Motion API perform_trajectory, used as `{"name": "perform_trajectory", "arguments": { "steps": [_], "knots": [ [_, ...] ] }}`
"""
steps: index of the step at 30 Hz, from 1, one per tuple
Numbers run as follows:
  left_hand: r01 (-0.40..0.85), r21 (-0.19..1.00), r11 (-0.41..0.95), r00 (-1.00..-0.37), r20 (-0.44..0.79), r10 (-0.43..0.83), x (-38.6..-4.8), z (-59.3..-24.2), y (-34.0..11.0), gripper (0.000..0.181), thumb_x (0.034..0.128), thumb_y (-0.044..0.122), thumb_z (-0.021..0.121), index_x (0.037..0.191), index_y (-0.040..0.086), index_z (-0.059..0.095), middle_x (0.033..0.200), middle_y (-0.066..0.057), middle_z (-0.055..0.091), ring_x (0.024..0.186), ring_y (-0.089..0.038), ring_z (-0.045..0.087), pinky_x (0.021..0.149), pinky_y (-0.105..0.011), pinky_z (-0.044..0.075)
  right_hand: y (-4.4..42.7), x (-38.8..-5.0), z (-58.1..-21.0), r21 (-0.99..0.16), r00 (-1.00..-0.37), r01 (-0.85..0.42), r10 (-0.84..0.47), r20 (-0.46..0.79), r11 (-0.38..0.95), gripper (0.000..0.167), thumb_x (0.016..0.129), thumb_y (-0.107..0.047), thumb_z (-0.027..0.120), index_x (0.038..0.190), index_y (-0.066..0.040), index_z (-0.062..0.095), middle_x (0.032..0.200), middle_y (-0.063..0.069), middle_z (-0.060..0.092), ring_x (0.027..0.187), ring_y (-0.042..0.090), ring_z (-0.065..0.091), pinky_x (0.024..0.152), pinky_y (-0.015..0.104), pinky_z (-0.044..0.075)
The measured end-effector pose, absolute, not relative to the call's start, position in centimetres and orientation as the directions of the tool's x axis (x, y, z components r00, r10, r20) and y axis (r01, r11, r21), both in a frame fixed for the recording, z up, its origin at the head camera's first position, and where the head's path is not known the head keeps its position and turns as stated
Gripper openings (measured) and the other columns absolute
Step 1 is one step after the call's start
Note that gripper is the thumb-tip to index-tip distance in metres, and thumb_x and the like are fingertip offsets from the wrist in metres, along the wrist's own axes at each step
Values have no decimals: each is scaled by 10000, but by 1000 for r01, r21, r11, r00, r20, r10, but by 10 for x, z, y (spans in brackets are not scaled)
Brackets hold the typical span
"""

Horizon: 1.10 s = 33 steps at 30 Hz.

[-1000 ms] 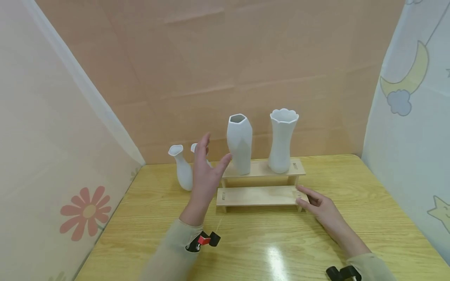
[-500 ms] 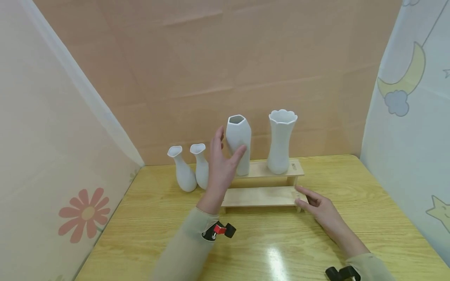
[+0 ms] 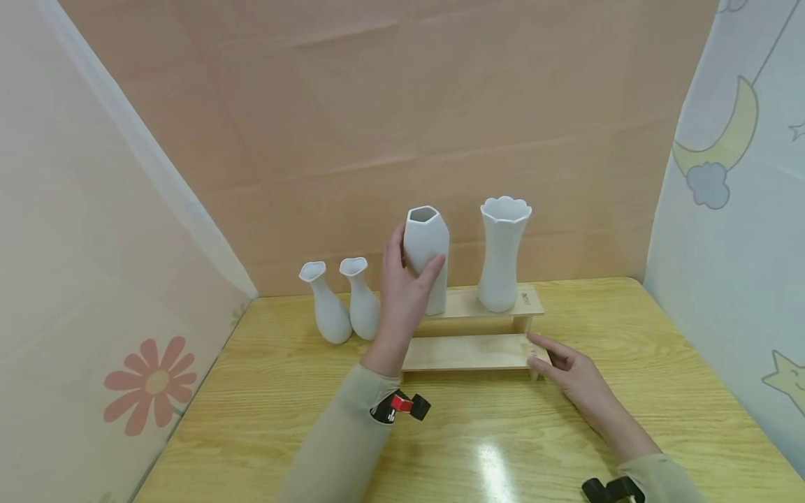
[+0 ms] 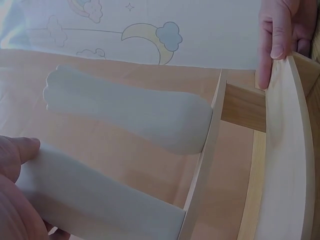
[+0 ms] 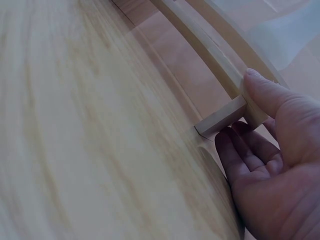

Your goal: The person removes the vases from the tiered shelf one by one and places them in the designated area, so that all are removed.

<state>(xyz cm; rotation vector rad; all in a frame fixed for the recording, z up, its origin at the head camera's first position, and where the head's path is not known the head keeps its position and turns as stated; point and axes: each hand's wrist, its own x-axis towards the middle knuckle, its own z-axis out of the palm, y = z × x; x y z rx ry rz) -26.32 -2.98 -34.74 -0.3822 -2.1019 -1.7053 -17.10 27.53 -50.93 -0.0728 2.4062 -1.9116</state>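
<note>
1. Since the tall white faceted vase (image 3: pixel 425 241), ceramic by its look, stands between the thumb and fingers of the left hand (image 3: pixel 402 297), the key relation is a sideways one: its body lies just right of the palm, its long axis upright.
2. That hand is far nearer to it than the right hand (image 3: pixel 578 384).
3. The left fingers curl along the vase's left side and the thumb rests across its front, below the five-sided mouth; how firmly they grip, I cannot tell.
4. The vase's base meets the upper board of the pale wooden two-step shelf (image 3: pixel 468 351), left of the white scallop-rimmed, waisted vase (image 3: pixel 503 265), the two standing apart.
5. The right thumb and fingers pinch the right end of the lower board, well apart from the faceted vase.
</note>
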Motion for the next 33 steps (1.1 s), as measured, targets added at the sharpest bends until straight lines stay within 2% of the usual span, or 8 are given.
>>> {"name": "perform_trajectory", "arguments": {
  "steps": [14, 20, 33],
  "knots": [
    [497, 828, 261, -848, 526, -55, -267, -353, -29, 785, 985, 222, 877, 1652, 195, 465, 1558, -43, 563, 1378, -241, 579, 1153, -504, 512, 275, -170, -507, -968, -997, 17, -70, -36, 251, 697, 1097, -358, 724, 1696, -132, 448, 1789, 161, 264, 1652, 428, 169, 1065, 45, 342],
    [508, 823, 252, -836, 542, -83, -267, -353, -30, 773, 947, 213, 912, 1614, 185, 522, 1513, -47, 601, 1325, -256, 605, 1118, -504, 533, 275, -171, -508, -969, -997, 15, -74, -34, 246, 698, 1097, -351, 725, 1696, -127, 447, 1789, 158, 265, 1653, 424, 167, 1061, 42, 343],
    [586, 775, 237, -777, 620, -108, -238, -349, -46, 788, 912, 201, 939, 1602, 152, 562, 1493, -43, 644, 1268, -274, 661, 1066, -486, 575, 274, -168, -506, -970, -996, 17, -79, -37, 242, 700, 1099, -352, 721, 1698, -124, 441, 1791, 164, 257, 1654, 433, 157, 1057, 38, 340]
  ]
}}
